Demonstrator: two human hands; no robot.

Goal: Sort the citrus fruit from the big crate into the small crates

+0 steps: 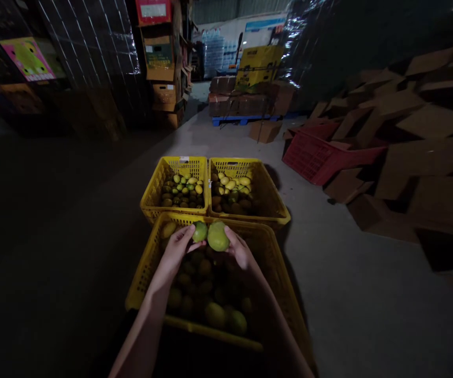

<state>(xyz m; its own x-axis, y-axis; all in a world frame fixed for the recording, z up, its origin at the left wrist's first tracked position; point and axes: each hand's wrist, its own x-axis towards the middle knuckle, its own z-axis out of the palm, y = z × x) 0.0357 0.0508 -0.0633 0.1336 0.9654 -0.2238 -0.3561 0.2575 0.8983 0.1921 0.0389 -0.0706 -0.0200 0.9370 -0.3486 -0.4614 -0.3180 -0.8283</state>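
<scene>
My left hand grips a small green citrus fruit. My right hand grips a larger yellow-green citrus fruit. Both fruits are held side by side, touching, above the far end of a big yellow crate full of green and yellow fruit. Beyond it stand two smaller yellow crates: the left one holds mostly small green fruit, the right one holds yellower fruit.
A red crate lies tilted on the floor at the right, beside a heap of flattened cardboard boxes. Stacked cartons on a blue pallet stand at the back. Wrapped stacks and shelves fill the dark left side.
</scene>
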